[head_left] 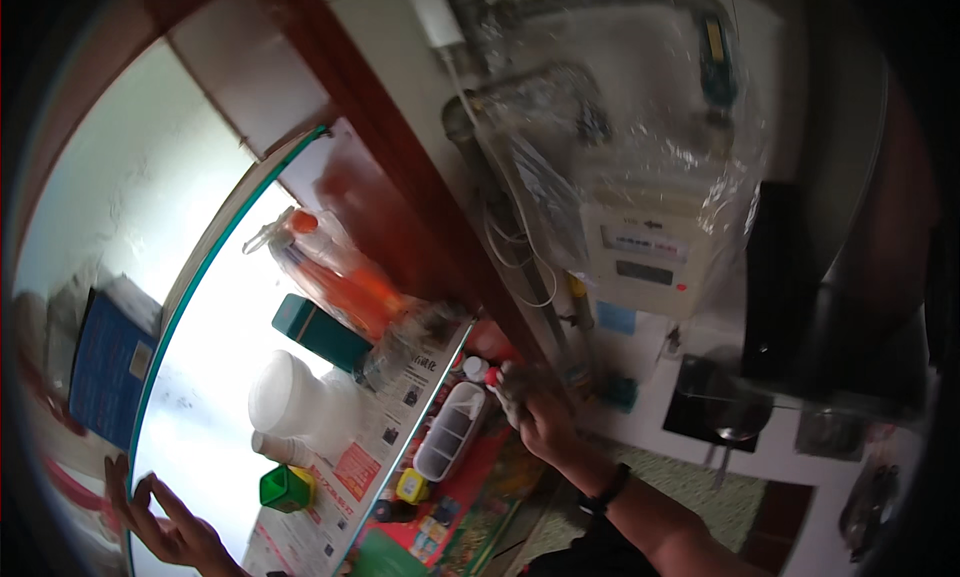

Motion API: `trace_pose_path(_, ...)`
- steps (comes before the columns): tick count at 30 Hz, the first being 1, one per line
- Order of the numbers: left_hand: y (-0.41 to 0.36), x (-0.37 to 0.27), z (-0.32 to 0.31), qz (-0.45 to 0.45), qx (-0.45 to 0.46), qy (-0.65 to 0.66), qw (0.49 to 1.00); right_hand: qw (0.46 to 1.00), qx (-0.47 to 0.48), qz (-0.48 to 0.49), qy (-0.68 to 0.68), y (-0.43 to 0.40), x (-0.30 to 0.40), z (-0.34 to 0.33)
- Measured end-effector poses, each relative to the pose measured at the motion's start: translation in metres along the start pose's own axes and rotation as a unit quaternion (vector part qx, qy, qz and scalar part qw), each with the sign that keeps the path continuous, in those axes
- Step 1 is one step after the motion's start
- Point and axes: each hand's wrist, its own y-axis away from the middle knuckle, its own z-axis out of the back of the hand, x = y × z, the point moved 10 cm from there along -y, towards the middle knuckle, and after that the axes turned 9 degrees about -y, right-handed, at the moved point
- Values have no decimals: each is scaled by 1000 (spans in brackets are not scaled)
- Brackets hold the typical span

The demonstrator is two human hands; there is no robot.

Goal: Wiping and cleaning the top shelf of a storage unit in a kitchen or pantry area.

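My right hand (544, 425), with a dark band on its wrist, is shut on a greyish cloth (511, 393) beside the red-brown wooden cabinet frame (420, 172). Close to the cloth are a white bottle (475, 368) with a red-capped one near it, and a compartmented clear-lidded container (450, 431) on the lower shelf. At the lower left, my left hand (169, 521) is raised with fingers bent and apart, near the green edge of a glass shelf (187, 277); nothing shows in it. White round tubs (281, 394), paper cups (281, 448) and a green square cup (285, 488) stand between the hands.
Newspaper (360, 472) lines the glass shelf, which holds a dark green box (321, 332) and bagged orange bottles (337, 277). A blue box (112, 370) is at the left. To the right are a gas meter (646, 254), plastic-wrapped pipes, and a stove (712, 404) with a pan.
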Motion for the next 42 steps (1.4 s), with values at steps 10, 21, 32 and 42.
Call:
trace_pose_path(10,31,-76,52,-24,-21,10,999,898,-55,-315,-302,162,-93,-15)
trace_pose_path(21,415,-332,-62,198,795,446,360,870,31,-472,-140,223,-132,-20)
trace_pose_path(32,527,-411,-40,674,531,483,-173,838,280,-467,-34,231,-93,-73)
trace_pose_path(42,519,-405,-35,673,461,566,-119,903,302,-283,114,211,-59,-57)
